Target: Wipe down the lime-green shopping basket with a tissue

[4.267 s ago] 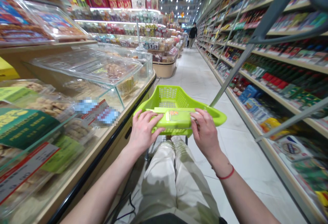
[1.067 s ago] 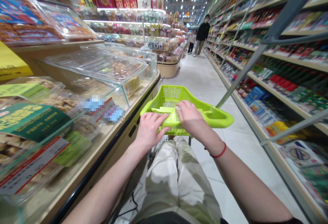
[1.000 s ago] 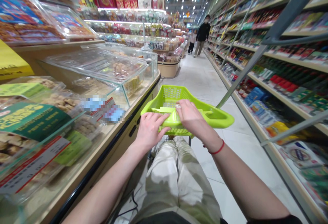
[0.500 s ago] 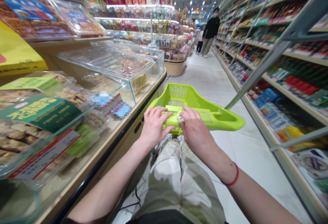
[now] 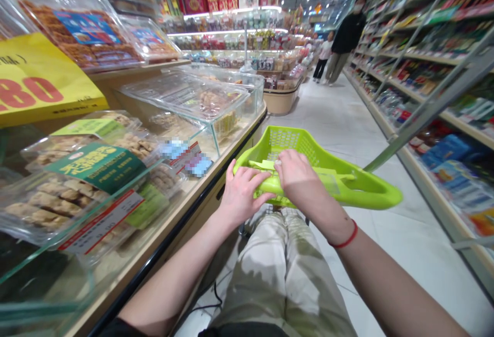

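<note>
A bright green plastic shopping cart (image 5: 366,193) with a perforated basket stands right in front of my legs. My left hand (image 5: 245,190) wraps round the left part of its handle, thumb below and fingers over the top. My right hand (image 5: 299,175), with a red cord at the wrist, is closed over the middle of the handle area, its fingers bent down by a light green flap (image 5: 266,164). My right fingertips are hidden, so what they hold cannot be made out.
On my left runs a counter with glass bins (image 5: 216,136), packs of cookies (image 5: 65,195) and a yellow price sign (image 5: 42,80). Stocked shelves (image 5: 443,64) and a slanted metal ladder (image 5: 417,126) line the right. Two people (image 5: 345,38) stand up the aisle.
My right hand has risen slightly and curled further over the handle; a small white bit at its fingers is now out of sight. The view has swung left. My left hand keeps hold.
</note>
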{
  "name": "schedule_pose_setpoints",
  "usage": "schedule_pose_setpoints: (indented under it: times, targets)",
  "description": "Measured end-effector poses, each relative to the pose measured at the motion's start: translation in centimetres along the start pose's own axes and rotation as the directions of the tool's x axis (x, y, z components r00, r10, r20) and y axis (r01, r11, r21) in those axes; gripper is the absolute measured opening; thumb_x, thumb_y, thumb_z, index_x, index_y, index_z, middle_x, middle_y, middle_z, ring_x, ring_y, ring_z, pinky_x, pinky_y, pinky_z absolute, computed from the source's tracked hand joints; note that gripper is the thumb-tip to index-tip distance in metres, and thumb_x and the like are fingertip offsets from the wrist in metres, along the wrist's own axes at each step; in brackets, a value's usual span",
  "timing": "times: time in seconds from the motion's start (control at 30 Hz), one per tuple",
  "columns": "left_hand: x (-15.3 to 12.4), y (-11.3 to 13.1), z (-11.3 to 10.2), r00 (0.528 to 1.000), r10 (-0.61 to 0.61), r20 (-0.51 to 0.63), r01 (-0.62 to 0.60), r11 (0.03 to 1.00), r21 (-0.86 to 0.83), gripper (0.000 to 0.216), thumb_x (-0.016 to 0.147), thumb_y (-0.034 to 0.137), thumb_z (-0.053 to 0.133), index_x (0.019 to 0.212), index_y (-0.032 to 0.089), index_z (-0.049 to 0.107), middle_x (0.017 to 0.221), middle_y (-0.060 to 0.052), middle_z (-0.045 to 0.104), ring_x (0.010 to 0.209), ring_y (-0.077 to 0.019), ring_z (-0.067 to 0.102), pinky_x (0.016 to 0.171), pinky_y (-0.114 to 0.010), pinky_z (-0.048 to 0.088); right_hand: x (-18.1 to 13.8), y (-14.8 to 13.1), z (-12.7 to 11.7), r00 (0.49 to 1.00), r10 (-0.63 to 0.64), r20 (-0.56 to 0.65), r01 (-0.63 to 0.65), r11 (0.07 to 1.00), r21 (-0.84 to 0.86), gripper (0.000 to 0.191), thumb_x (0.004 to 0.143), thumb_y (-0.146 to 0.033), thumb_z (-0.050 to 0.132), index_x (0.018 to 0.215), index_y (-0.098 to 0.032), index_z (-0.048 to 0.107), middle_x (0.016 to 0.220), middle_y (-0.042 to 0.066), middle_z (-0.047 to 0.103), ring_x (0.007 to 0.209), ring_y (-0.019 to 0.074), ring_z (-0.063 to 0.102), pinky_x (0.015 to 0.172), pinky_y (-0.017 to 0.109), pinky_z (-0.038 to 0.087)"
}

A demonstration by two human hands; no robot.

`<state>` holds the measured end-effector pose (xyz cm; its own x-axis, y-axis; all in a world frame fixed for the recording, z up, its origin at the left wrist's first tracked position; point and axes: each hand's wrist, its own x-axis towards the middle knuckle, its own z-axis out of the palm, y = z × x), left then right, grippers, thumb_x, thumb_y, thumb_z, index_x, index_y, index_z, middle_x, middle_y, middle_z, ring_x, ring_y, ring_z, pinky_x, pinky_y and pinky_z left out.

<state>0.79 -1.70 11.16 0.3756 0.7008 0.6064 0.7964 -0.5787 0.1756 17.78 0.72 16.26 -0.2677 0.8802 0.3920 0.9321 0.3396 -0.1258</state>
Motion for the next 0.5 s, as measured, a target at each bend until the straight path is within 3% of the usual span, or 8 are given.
schedule_pose_setpoints:
  times: [0.17,0.3,0.5]
  targets:
    - [-0.3,0.0,-0.3,1.0,-0.012,-0.026,0.012,1.0,-0.012,0.049,0.086,0.052,0.067,0.123,0.021,0.06,0.108,-0.006,0.072,0.102,-0.0238,0.063,0.121,-0.056,0.022,-3.9,-1.7,0.2,0.979,-0.13,-0.155,0.137,0.99,0.034,0.026,0.095,-0.015,0.043,0.111,-0.008,0.061,0.13,0.025,0.059,0.126,0.0363,0.05,0.106,0.051,0.044]
    - [-0.5,0.0,-0.8,1.0,-0.028,-0.002,0.028,0.999,-0.018,0.03,0.09,0.043,0.061,0.112,0.023,0.061,0.105,-0.003,0.072,0.101,-0.0218,0.063,0.122,-0.054,0.022,-6.3,-2.6,0.1,0.953,-0.243,-0.179,0.262,0.961,0.09,0.036,0.09,-0.01,0.04,0.122,-0.008,0.057,0.138,0.025,0.055,0.134,0.0365,0.045,0.112,0.056,0.04]
    - [-0.8,-0.3,-1.5,0.999,-0.046,0.001,0.046,0.997,-0.058,0.032,0.089,0.046,0.064,0.112,0.024,0.061,0.11,-0.005,0.071,0.109,-0.0228,0.062,0.123,-0.056,0.017,-4.6,-2.3,0.0,0.969,-0.212,-0.123,0.224,0.97,0.093,0.034,0.094,-0.013,0.036,0.119,-0.012,0.06,0.139,0.024,0.054,0.134,0.0384,0.045,0.109,0.06,0.04]
